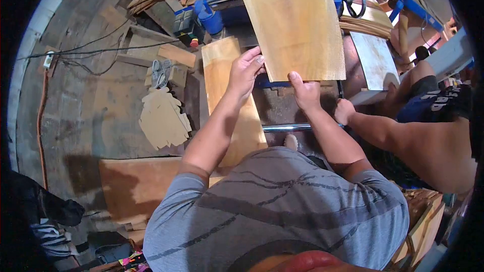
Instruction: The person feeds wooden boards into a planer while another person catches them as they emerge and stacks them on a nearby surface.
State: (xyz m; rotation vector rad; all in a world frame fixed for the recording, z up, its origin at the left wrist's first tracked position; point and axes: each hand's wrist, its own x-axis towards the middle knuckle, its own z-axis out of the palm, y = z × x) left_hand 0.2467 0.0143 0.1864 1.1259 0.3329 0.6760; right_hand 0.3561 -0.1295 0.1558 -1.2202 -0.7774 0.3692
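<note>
A wide, pale wooden board point(300, 25) is held up in front of me, its far end cut off by the top of the view. My left hand point(247, 69) grips its left edge near the lower corner, thumb and fingers pressed together. At the bottom edge, my right hand point(305, 90) has its thumb on the upper face, and its fingers are partly hidden beneath. Under my left forearm lies a long, narrow wooden board point(222, 63), with a metal bar point(287, 128) to its right.
A co-worker's arm point(383, 126) reaches in from the right. Beyond it are a grey-white panel point(375, 60), stacked thin boards point(365, 22) and a black handwheel point(354, 1). Flat cut pieces point(162, 118), a blue container point(210, 20) and black cables point(101, 50) are on the left.
</note>
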